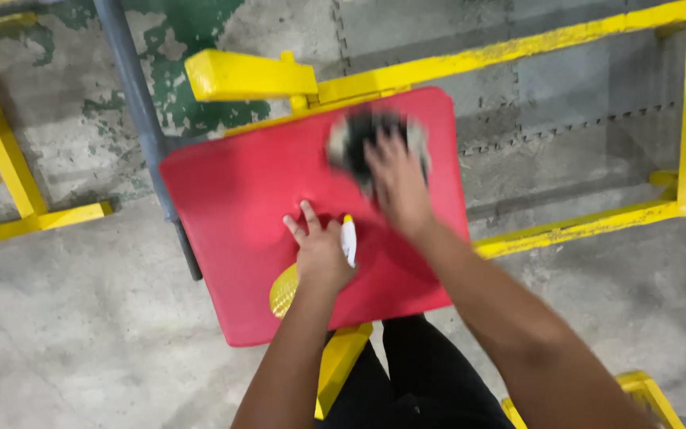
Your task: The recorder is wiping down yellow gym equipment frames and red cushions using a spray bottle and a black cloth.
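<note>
concrete floor (81, 342) with flaking green paint, yellow metal frames (518, 48) all around. a red panel (240, 206) is sitting tilted on the yellow stand. left hand (321, 253) is resting on the panel, fingers loosely curled around a small white marker-like tube with a yellow tip (348, 238). right hand (398, 184) is pressing a dark blurry rag (367, 139) near the top edge, fingers spread. looks like wiping is underway; the rest of the panel probably needs steady pressure.

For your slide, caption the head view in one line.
Right hand presses a blurred dark cloth on a red panel; left hand holds a white marker.
</note>
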